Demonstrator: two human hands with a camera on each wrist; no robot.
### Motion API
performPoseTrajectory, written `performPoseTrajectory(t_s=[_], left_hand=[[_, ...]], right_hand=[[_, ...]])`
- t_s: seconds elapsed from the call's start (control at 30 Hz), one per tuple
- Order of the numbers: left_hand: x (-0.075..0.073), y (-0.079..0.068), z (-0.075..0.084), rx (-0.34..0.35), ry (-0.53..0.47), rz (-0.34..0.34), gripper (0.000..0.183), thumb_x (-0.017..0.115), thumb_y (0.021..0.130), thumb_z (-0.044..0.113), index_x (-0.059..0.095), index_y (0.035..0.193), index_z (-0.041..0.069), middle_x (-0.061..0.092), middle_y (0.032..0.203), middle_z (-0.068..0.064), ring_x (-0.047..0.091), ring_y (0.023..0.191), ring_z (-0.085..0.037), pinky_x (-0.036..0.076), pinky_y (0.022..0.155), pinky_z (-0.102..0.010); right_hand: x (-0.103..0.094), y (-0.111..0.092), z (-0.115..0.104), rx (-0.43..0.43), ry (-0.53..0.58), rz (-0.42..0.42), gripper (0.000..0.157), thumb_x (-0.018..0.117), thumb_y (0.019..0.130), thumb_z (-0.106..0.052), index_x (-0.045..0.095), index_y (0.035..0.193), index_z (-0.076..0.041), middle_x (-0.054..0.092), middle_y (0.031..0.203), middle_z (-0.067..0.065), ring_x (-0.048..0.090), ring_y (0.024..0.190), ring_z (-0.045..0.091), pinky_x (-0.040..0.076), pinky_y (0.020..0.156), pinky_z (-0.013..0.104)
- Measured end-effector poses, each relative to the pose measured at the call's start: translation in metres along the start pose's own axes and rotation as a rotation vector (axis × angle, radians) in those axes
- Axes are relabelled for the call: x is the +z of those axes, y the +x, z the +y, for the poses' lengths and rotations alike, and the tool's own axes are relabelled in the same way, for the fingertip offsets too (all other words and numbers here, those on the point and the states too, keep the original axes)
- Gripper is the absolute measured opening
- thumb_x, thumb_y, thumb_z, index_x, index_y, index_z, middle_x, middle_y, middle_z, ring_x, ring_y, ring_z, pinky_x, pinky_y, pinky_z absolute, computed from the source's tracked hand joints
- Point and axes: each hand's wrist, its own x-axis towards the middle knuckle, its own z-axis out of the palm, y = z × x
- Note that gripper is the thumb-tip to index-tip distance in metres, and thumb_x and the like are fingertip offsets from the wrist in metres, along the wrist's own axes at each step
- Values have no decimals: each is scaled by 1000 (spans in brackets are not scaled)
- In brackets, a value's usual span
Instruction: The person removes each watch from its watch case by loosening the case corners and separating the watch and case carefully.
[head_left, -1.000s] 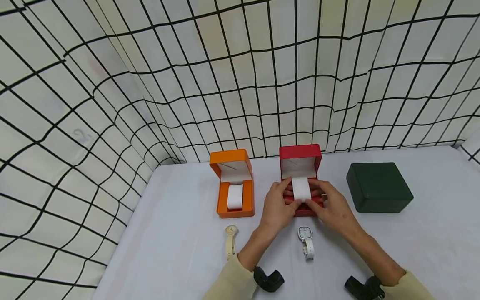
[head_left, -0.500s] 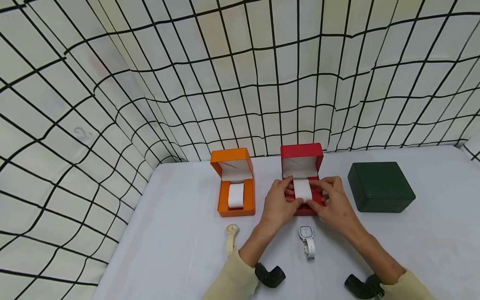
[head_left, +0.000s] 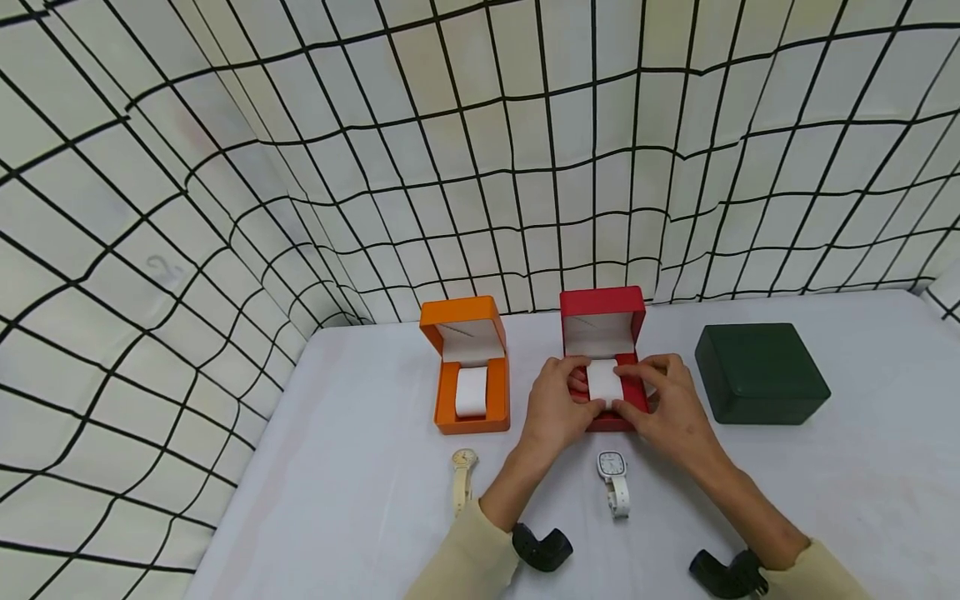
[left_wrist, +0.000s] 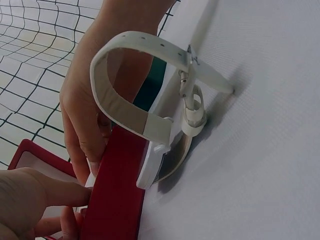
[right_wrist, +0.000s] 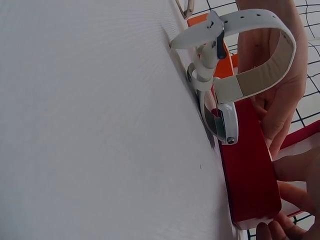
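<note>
An open red watch box [head_left: 602, 301] stands in the middle of the head view with a white watch cushion [head_left: 604, 382] in its lower part. My left hand [head_left: 553, 408] holds the cushion by its left side, thumb at the near edge. From the right, my right hand [head_left: 672, 414] pinches it too, fingertips on its side and thumb near the front. A white-strapped watch [head_left: 617, 487] with a squarish dial lies between my forearms; its buckled strap [left_wrist: 142, 42] looms large in the left wrist view. The box's red front wall [right_wrist: 250, 165] shows in the right wrist view.
Left of the red box stands an open orange watch box [head_left: 460, 311] holding a white cushion [head_left: 471, 392]. A cream watch [head_left: 462, 473] lies in front of it. At right sits a closed dark green box [head_left: 761, 371]. Black-gridded white walls [head_left: 480, 167] border the white table [head_left: 337, 467].
The white cushion sits slightly lower and nearer in the red box. My right fingers have shifted a little along its side; both hands stay at the box.
</note>
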Motion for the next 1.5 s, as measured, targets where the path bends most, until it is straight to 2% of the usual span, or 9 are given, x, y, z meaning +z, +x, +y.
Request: performPoseTrajectory(t_s=[0.3,0.5,0.63,0.8,1.0,1.2,1.27,1.4,1.5], left_hand=[[0,0,-1,-3,-23,-1,56,89,81,12,68,133,10,62,107,-7,58,91,-11,57,79,-17],[0,-2,-1,5,-56,-4,56,88,81,8,67,133,8,61,107,-7,58,87,-8,58,77,-16],[1,-4,0,-4,-84,-4,55,86,83,6,65,134,7,59,108,-7,58,84,-6,58,78,-15],[1,-6,5,-15,-74,4,52,83,86,10,65,135,9,58,110,-7,56,92,-10,56,77,-17],[3,-10,15,-7,-89,33,41,79,90,11,68,129,9,55,106,-6,55,92,-16,49,73,-18],[12,-15,26,47,-140,73,32,73,95,12,69,128,13,56,120,-2,57,105,-13,52,81,-19],[15,-17,30,79,-173,76,30,71,97,12,70,127,15,56,126,-2,58,99,-9,53,80,-18],[22,-22,39,157,-234,58,28,69,99,12,70,126,15,56,127,-2,52,73,-2,50,68,-15],[27,-24,44,188,-268,30,31,72,97,12,69,127,16,57,127,0,52,74,0,51,68,-12]], right_hand=[[-3,1,1,37,68,-43,51,85,84,-9,68,132,-4,48,135,24,47,125,38,59,91,52],[-12,-2,-2,56,110,-74,46,80,89,-8,67,132,-1,50,133,23,53,122,39,60,94,54],[-21,-5,-3,36,104,-55,41,79,90,-10,68,130,-4,54,131,20,57,118,37,63,87,37],[-34,-9,-2,-34,93,2,41,82,88,-8,70,127,-7,58,129,15,59,115,32,55,82,14],[-48,-10,0,-122,71,85,41,81,85,0,71,124,-8,61,123,11,61,109,24,50,82,5],[-65,-10,7,-163,46,142,37,81,87,-1,73,121,-9,63,122,9,50,106,-10,44,83,-3],[-72,-10,9,-161,43,159,34,81,88,-2,73,120,-10,63,123,9,47,103,-16,43,83,-5],[-83,-10,17,-155,37,191,30,80,89,-2,75,117,-9,64,122,8,51,97,-15,43,81,-3],[-89,-10,24,-155,35,207,28,80,89,-2,75,115,-8,65,121,8,54,94,-12,44,80,-2]])
